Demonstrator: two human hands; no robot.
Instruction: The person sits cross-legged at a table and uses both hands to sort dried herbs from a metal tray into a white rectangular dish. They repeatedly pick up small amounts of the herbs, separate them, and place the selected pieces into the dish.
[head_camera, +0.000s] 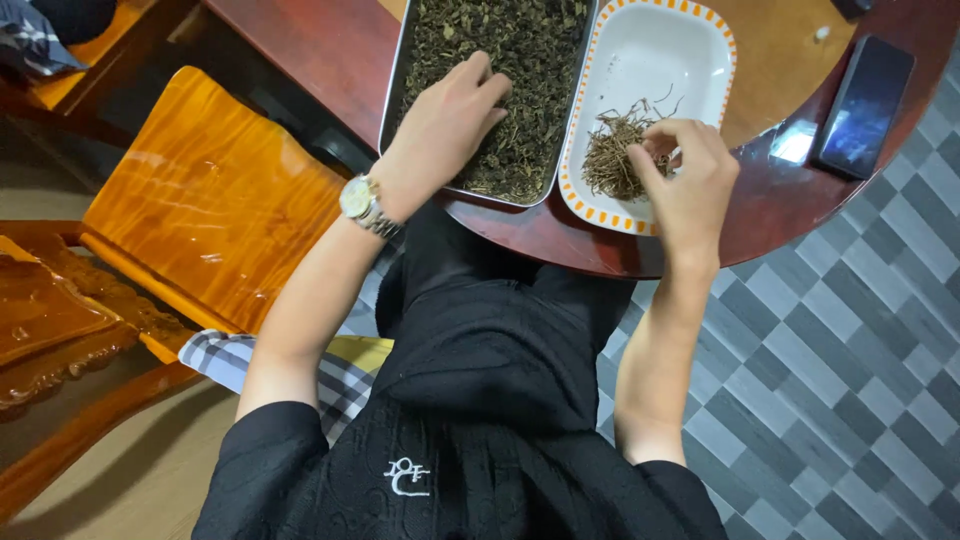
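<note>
Pinched between thumb and fingertips, the grip of the right hand (685, 170) is closed on a few brown stems (612, 158) over the white dish (650, 50) with the orange-dashed rim, at the near edge of the round worktop (780, 200). Just left of it, touching, sits the metal tray (392, 90) of dark dried leaves (520, 60); the left hand (445, 125), with a wristwatch (362, 203), rests loosely curled on them, holding nothing I can make out. Near the right edge lies a dark phone (865, 105).

A dark rectangular phone (864, 106) lies at the round table's (780, 200) right edge, its screen faintly lit.
</note>
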